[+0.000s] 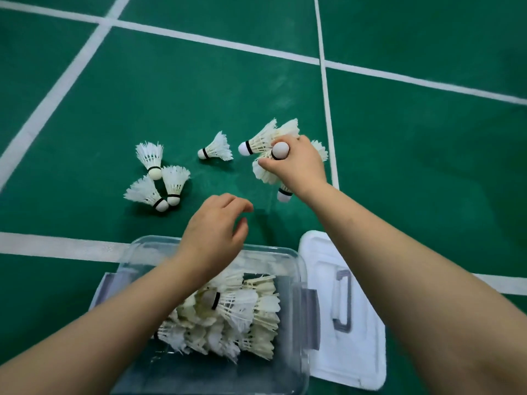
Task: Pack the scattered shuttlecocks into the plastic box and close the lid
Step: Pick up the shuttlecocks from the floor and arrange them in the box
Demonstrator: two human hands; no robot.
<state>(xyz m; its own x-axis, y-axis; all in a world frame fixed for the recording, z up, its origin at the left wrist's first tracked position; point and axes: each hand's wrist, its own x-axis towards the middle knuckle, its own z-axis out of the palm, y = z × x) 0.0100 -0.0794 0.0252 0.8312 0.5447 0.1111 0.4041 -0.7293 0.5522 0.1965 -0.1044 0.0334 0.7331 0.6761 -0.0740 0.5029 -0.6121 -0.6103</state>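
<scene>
A clear plastic box [296,269] sits open at the bottom centre, with several white feather shuttlecocks [239,309] piled inside. Its white lid [359,346] lies flat on the floor to the right of the box. My right hand [299,163] is closed on a shuttlecock [280,151], cork up, in a small cluster of shuttlecocks [262,139] on the floor. My left hand [216,232] hovers above the box's far rim, fingers apart and holding nothing. One shuttlecock [216,148] lies alone on the floor. Three more shuttlecocks [159,178] lie grouped to the left.
The floor is a green badminton court [427,166] with white lines [57,246] crossing it; one line runs just behind the box and another passes to the right of my right hand.
</scene>
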